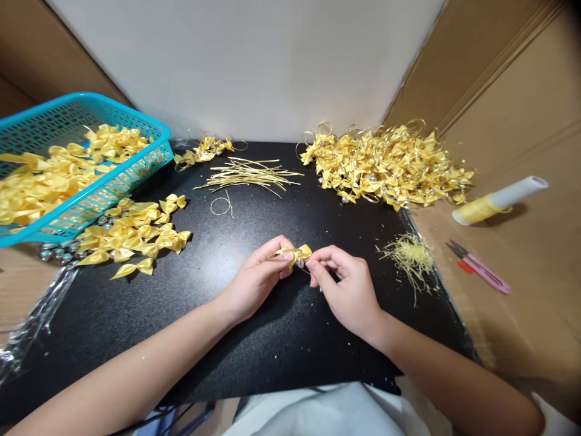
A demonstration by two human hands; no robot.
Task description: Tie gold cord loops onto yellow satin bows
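Note:
Near the middle of the black table, my left hand (259, 277) pinches a yellow ribbon bow (305, 250) with a loop of gold cord and a small silver bell (299, 263). My right hand (347, 284) meets it from the right, thumb and fingertips pressed together beside the bell. A thin cord end shows near those fingertips; the fingers partly hide the grip. Ahead of both hands lie a bundle of cut gold cords (249, 175) and one loose cord ring (221, 206). Several loose yellow bows (145, 233) are spread to the left.
A turquoise basket (166, 130) of bows stands at left, with silver bells (57, 253) by it. At back right is a heap of bows with bells (381, 166). Cord scraps (413, 254), pink-handled snips (488, 275) and a white tube (521, 194) with yellow wrapping lie right.

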